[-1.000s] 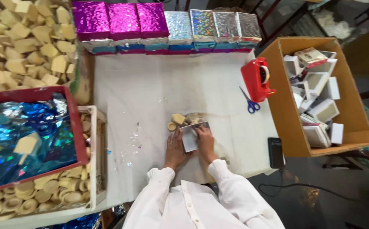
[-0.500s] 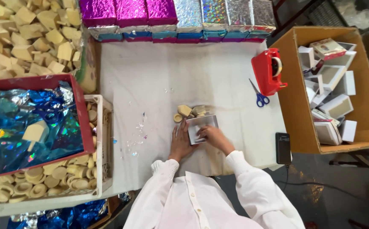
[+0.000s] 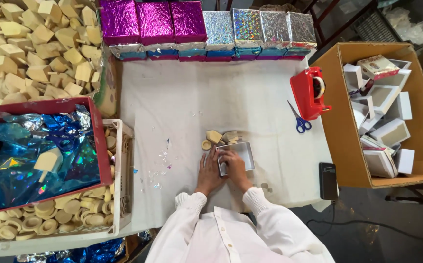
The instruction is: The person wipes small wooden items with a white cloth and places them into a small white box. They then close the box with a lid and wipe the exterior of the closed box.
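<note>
- Both hands press on a small white box [image 3: 237, 157] on the white surface [image 3: 182, 112]: left hand [image 3: 210, 171] flat against its side, right hand [image 3: 234, 165] gripping its near edge.
- Step looks like box assembly.
- Wooden pieces [image 3: 217, 137] lie just beyond; filling calls for freeing a hand.

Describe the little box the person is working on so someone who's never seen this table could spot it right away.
Start at the white cloth-covered table and look to its near edge, just ahead of the person's white sleeves. There the left hand and right hand rest on a small open box. It is white and square, lying alone on the cloth, unlike the white boxes piled in the cardboard carton to the right.
</note>
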